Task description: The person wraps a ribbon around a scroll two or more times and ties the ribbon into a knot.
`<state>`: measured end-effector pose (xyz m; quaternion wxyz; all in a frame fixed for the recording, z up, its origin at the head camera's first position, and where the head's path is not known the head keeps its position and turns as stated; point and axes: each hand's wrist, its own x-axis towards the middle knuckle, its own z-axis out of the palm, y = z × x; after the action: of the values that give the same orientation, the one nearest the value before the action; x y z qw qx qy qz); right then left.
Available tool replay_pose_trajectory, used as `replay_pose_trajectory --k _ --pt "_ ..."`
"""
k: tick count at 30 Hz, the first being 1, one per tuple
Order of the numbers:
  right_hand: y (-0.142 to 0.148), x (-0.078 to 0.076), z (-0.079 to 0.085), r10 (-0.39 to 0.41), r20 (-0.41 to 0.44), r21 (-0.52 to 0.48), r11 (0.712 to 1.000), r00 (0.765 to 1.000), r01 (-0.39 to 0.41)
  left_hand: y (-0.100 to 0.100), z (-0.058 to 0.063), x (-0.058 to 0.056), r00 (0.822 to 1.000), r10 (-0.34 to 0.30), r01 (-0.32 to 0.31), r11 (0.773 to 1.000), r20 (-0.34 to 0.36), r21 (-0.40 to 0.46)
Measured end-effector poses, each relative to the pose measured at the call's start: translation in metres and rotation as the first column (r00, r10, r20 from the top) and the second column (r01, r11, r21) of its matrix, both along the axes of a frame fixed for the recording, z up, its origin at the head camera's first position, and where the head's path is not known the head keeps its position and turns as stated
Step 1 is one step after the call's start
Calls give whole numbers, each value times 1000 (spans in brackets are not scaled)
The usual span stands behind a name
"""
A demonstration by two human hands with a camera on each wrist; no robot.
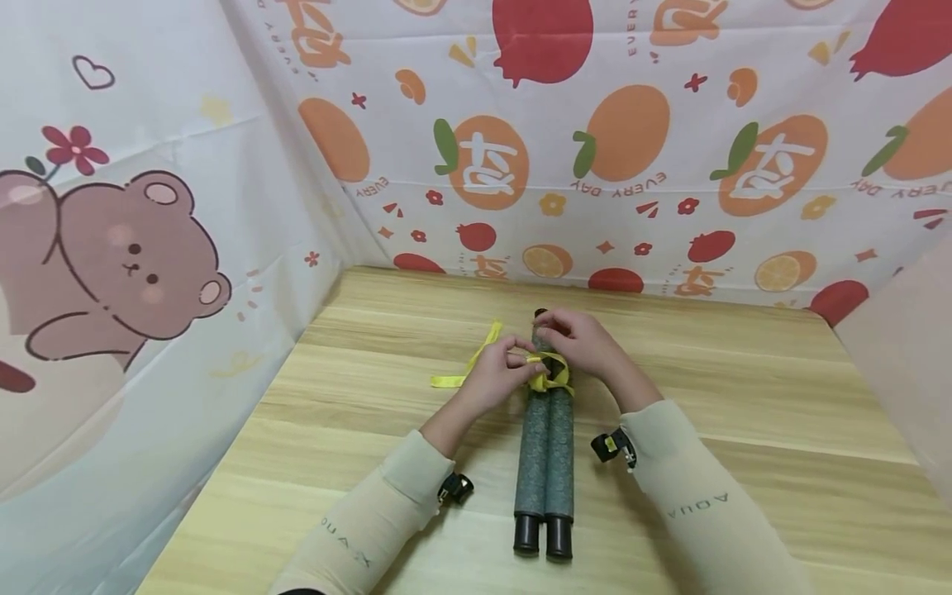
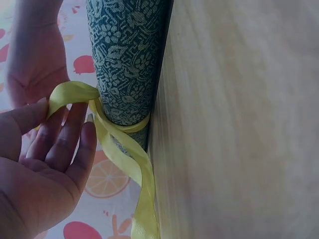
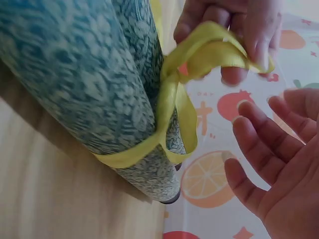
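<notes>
On the table lies a double-rolled scroll (image 1: 531, 454) in blue-green patterned cloth, its two rolls side by side with dark end knobs (image 1: 526, 535). A yellow ribbon (image 3: 128, 155) goes round both rolls near the far end, and a loop of it stands up from the crossing. My left hand (image 1: 497, 372) pinches that loop between thumb and fingers, as the left wrist view shows. Just beyond, my right hand (image 3: 281, 159) hovers by the ribbon with loosely bent fingers that hold nothing. A loose ribbon tail (image 1: 448, 382) trails to the left.
The pale wooden table (image 1: 357, 463) ends at a fruit-printed cloth (image 1: 550, 223) behind and a bear-printed cloth (image 1: 245, 397) on the left. A plain pale panel (image 1: 907, 355) stands at the right. Small black cameras (image 1: 455, 489) sit on both sleeves.
</notes>
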<state>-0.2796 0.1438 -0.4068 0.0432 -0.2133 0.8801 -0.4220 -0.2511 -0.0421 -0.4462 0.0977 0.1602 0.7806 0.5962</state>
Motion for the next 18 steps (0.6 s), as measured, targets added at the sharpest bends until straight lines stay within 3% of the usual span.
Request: replay_pose_trajectory --k 8,12,18 --pt "5 17 -9 30 23 -44 999 999 -29 -1 5 1 1000 22 -22 999 2 -34" --pt "5 22 -13 49 -14 -42 998 999 -49 1 6 1 1000 12 -13 998 -13 -62" --pt "6 26 -14 16 -57 -36 999 998 -18 3 8 1 1000 5 -8 996 -30 -89"
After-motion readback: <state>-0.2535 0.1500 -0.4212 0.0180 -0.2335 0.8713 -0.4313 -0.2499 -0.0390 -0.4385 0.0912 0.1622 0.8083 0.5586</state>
